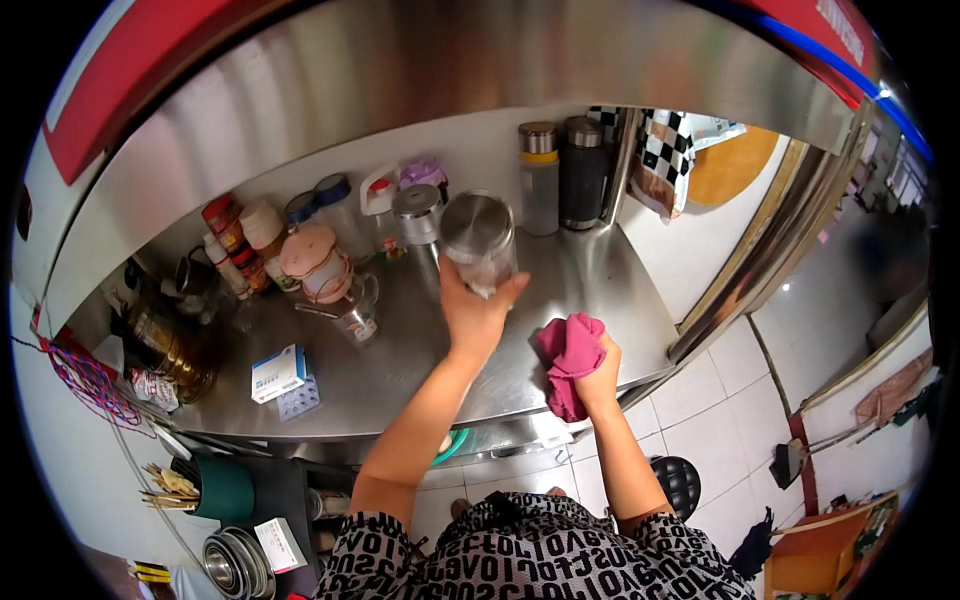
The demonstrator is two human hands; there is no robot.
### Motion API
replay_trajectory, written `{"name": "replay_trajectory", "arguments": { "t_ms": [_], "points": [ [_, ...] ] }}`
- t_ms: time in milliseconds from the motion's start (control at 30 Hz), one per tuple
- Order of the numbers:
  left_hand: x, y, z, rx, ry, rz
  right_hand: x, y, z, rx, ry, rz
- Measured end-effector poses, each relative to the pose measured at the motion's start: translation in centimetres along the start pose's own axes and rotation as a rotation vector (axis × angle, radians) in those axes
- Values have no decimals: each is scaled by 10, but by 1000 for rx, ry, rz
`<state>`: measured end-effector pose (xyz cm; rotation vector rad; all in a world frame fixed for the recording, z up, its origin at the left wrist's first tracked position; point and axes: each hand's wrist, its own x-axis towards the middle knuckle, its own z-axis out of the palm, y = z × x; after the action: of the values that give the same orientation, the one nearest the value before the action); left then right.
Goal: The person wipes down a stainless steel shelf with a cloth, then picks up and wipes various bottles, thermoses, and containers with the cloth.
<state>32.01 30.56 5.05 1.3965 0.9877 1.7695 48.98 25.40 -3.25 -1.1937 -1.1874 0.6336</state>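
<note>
My left hand [474,310] is closed around the lower part of a clear jar [488,262] with a round metal lid, over the steel counter [520,350]. Bunched in my right hand [598,378] is a magenta cloth [572,350], held at the counter's front edge. Just left of the jar stands a smaller container with a silver lid [418,212]. Behind and to the right are a clear bottle with a yellow band [540,185] and a black flask [583,180].
A pink-lidded pitcher [315,262], a glass mug [358,322] and several seasoning bottles crowd the counter's left side. Nearer the front edge lie a blue-and-white box [279,374] and a blister pack [299,398]. A steel panel overhangs the counter. Below left are a green container [222,487] and nested metal bowls [236,562].
</note>
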Motion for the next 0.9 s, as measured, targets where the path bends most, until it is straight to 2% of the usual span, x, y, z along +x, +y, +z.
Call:
{"name": "replay_trajectory", "arguments": {
  "t_ms": [67,100,167,233,300,400,567,633,767,833,900],
  "points": [
    [32,-16,12,166,59,88,1,12,1,8,18,-29],
    [52,-23,24,163,56,107,10,15,-2,19,35,-66],
    [81,-49,32,148,56,140,8,19,-1,66,24,66],
    [119,-85,45,84,79,176,10,16,-4,-32,-21,6],
    [145,-103,57,165,159,185,12,20,-4,-3,-31,-62],
    [168,-130,66,302,217,216,15,17,-9,27,-72,2],
    [181,-137,74,308,218,168,7,19,-8,50,-66,-14],
    [188,-138,76,384,200,65,8,20,-8,38,-87,-6],
    [196,-142,75,356,153,60,10,16,-9,15,-67,-21],
    [191,-145,76,597,247,51,9,17,-7,18,-69,-20],
    [177,-145,81,697,280,19,9,27,-5,53,-80,34]
  ]
}}
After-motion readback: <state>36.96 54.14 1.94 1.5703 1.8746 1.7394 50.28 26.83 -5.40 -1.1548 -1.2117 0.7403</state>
